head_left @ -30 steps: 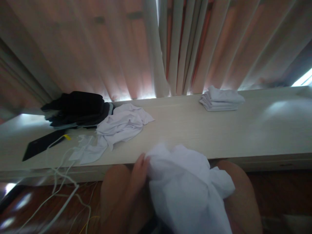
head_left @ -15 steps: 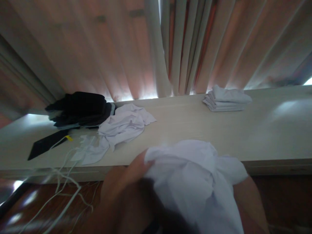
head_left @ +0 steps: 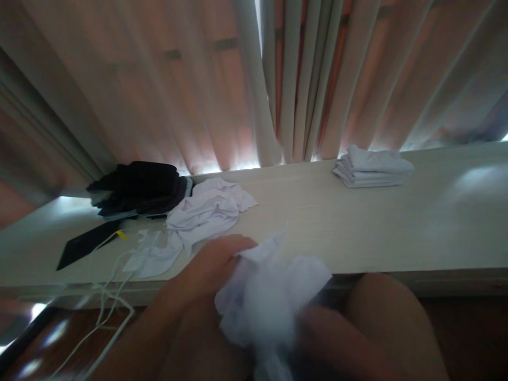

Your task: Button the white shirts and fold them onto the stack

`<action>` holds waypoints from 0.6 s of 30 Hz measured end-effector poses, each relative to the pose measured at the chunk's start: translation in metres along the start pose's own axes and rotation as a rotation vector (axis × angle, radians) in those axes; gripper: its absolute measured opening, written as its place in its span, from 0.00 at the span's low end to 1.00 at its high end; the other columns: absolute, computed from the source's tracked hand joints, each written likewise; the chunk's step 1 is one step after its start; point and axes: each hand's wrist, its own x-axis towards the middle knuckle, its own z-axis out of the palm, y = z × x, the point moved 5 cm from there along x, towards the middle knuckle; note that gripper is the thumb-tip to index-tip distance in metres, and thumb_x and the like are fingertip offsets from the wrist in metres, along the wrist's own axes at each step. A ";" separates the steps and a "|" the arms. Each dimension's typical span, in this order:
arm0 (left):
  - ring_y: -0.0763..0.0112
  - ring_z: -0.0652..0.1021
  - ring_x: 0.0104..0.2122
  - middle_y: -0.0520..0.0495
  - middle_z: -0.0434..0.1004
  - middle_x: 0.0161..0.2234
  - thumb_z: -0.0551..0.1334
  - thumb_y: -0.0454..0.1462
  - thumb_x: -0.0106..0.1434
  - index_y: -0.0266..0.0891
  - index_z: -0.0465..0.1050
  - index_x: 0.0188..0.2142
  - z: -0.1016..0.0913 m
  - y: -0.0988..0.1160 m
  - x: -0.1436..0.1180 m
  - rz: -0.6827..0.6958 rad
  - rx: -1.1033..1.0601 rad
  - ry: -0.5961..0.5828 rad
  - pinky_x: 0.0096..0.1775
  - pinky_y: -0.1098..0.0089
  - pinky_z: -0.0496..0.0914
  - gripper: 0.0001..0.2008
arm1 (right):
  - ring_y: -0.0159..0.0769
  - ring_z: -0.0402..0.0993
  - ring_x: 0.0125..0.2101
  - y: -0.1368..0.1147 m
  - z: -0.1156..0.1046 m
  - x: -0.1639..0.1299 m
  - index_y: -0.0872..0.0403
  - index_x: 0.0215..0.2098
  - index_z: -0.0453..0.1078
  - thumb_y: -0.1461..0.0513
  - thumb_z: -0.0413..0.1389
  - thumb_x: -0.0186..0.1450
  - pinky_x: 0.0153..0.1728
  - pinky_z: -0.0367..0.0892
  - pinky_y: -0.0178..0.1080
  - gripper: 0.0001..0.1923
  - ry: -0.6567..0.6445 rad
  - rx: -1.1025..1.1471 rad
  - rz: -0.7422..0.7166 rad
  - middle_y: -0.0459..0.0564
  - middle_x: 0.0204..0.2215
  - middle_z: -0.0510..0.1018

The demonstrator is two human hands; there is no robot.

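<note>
A crumpled white garment [head_left: 265, 301] is bunched up over my lap, just in front of the table edge; its exact kind does not show. My left hand [head_left: 226, 251] is closed on the garment's upper left corner, fingers wrapped round the fabric. Against the lower right side of the bundle is my right hand [head_left: 327, 328], smeared by motion, so its fingers cannot be made out. Beyond my left hand a loose white garment [head_left: 206, 214] lies rumpled on the table.
On the white table [head_left: 301, 227] stand a stack of dark folded clothes [head_left: 138, 188] at left and a folded white stack [head_left: 373, 168] at right. A flat black object [head_left: 89, 243] and white cables [head_left: 107, 296] lie at the left. Curtains [head_left: 214, 95] hang behind. My bare knee [head_left: 384, 301] touches the front edge.
The white garment has gone from spread over my lap to a smaller, tighter bunch, shifted left. My right hand has come into sight beside it. The view has tilted up slightly.
</note>
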 end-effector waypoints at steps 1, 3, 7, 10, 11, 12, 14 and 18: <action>0.62 0.79 0.42 0.51 0.81 0.41 0.55 0.36 0.63 0.49 0.79 0.41 0.004 0.006 -0.001 0.011 0.068 -0.030 0.45 0.65 0.70 0.14 | 0.39 0.78 0.34 -0.003 -0.007 0.002 0.47 0.34 0.75 0.61 0.59 0.65 0.32 0.73 0.37 0.03 0.006 0.004 -0.011 0.49 0.33 0.79; 0.62 0.79 0.40 0.51 0.81 0.40 0.55 0.35 0.63 0.50 0.79 0.41 0.011 0.019 -0.003 0.054 0.191 -0.080 0.42 0.66 0.69 0.14 | 0.42 0.77 0.43 -0.017 -0.027 0.012 0.46 0.43 0.74 0.63 0.57 0.65 0.43 0.74 0.42 0.09 0.063 -0.012 -0.091 0.51 0.42 0.80; 0.63 0.79 0.39 0.49 0.80 0.40 0.54 0.32 0.63 0.50 0.77 0.44 0.013 0.038 -0.007 0.108 0.306 -0.100 0.41 0.66 0.69 0.17 | 0.48 0.63 0.61 -0.062 -0.064 0.043 0.49 0.59 0.64 0.61 0.60 0.63 0.65 0.48 0.57 0.26 0.182 -0.169 -0.416 0.54 0.59 0.71; 0.63 0.79 0.38 0.49 0.80 0.40 0.53 0.31 0.63 0.48 0.75 0.45 0.006 0.044 -0.012 0.051 0.315 -0.088 0.40 0.66 0.68 0.17 | 0.42 0.76 0.43 -0.074 -0.070 0.065 0.51 0.43 0.71 0.64 0.60 0.63 0.60 0.54 0.53 0.10 0.096 -0.313 -0.416 0.48 0.39 0.80; 0.63 0.79 0.38 0.49 0.80 0.40 0.53 0.30 0.62 0.47 0.74 0.45 0.002 0.043 -0.014 0.017 0.304 -0.072 0.39 0.67 0.68 0.17 | 0.39 0.76 0.36 -0.074 -0.070 0.070 0.51 0.37 0.70 0.65 0.59 0.62 0.53 0.61 0.48 0.05 0.060 -0.370 -0.373 0.46 0.32 0.79; 0.64 0.79 0.38 0.49 0.80 0.40 0.54 0.30 0.62 0.47 0.73 0.46 -0.002 0.042 -0.017 -0.016 0.286 -0.051 0.38 0.67 0.68 0.17 | 0.37 0.74 0.31 -0.071 -0.071 0.074 0.52 0.33 0.69 0.66 0.58 0.62 0.44 0.63 0.42 0.03 0.035 -0.423 -0.328 0.45 0.28 0.78; 0.64 0.78 0.39 0.49 0.79 0.40 0.54 0.31 0.63 0.46 0.72 0.45 -0.008 0.038 -0.022 -0.057 0.246 -0.020 0.39 0.67 0.68 0.14 | 0.35 0.71 0.28 -0.067 -0.074 0.077 0.52 0.31 0.68 0.65 0.58 0.62 0.30 0.57 0.37 0.03 0.024 -0.500 -0.280 0.45 0.27 0.76; 0.63 0.76 0.37 0.47 0.78 0.37 0.56 0.36 0.65 0.42 0.72 0.36 -0.004 0.021 -0.031 -0.077 0.238 -0.061 0.40 0.65 0.68 0.06 | 0.35 0.70 0.30 -0.065 -0.080 0.075 0.53 0.33 0.67 0.67 0.56 0.63 0.28 0.51 0.38 0.03 0.057 -0.580 -0.287 0.46 0.32 0.76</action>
